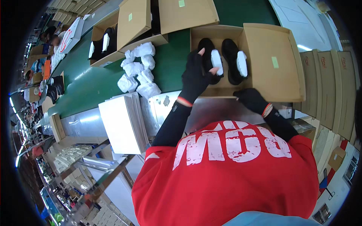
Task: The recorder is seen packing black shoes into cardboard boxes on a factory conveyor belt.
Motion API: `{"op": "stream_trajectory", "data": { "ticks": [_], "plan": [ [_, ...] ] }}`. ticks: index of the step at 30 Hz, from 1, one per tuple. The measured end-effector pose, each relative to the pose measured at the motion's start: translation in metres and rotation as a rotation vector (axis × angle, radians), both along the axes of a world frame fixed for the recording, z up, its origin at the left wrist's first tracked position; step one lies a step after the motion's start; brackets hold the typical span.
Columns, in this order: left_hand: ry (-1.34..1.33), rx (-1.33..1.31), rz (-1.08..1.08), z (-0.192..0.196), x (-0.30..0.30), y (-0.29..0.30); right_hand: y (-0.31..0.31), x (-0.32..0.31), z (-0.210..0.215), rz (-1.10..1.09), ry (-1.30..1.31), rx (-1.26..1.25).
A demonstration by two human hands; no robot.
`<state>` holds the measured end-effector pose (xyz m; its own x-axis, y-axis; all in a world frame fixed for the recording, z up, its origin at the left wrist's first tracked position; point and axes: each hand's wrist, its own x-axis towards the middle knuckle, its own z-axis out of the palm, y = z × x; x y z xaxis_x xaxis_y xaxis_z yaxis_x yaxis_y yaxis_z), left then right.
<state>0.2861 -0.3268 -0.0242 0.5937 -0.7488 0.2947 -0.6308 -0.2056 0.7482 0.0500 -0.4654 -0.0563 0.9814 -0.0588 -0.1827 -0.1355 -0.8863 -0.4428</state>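
An open brown shoebox [226, 93] holds two black shoes, a left one [205, 44] and a right one [229, 49]. A white paper-like insert [217, 62] sits in the left shoe and a similar insert [241, 64] in the right one. My left hand [197, 75], in a black glove with bare fingertips, grips the left shoe, its thumb beside the insert. At the box's near wall, my gloved right hand [253, 101] has its fingers bent over the rim. The palm side of both hands is hidden.
White wrapped bundles [139, 69] lie on the green table [90, 88]. Another box [101, 60] with black shoes stands at the far left, beside open lids [188, 15]. White sheets [122, 122] stack near the front edge; brown boxes [328, 83] stand at the right.
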Motion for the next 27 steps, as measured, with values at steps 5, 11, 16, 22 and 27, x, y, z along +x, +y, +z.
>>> {"op": "stream_trajectory", "data": {
  "ticks": [5, 11, 16, 22, 27],
  "plan": [
    [0.134, 0.34, -0.121, -0.037, -0.027, -0.029, 0.048, -0.034, -0.008, -0.029, -0.119, 0.245],
    [0.076, 0.456, -0.18, -0.032, -0.083, -0.032, 0.061, -0.032, -0.018, 0.044, 0.074, 0.179],
    [-0.261, 0.371, -0.054, -0.01, -0.136, -0.047, 0.064, -0.038, -0.053, -0.04, 0.094, 0.349],
    [0.133, 0.09, 0.037, -0.041, -0.061, 0.005, 0.068, -0.045, -0.04, 0.114, -0.079, 0.151],
    [0.785, -0.201, 0.226, 0.048, -0.072, 0.101, 0.07, -0.049, -0.039, 0.095, -0.012, 0.119]
  ]
}}
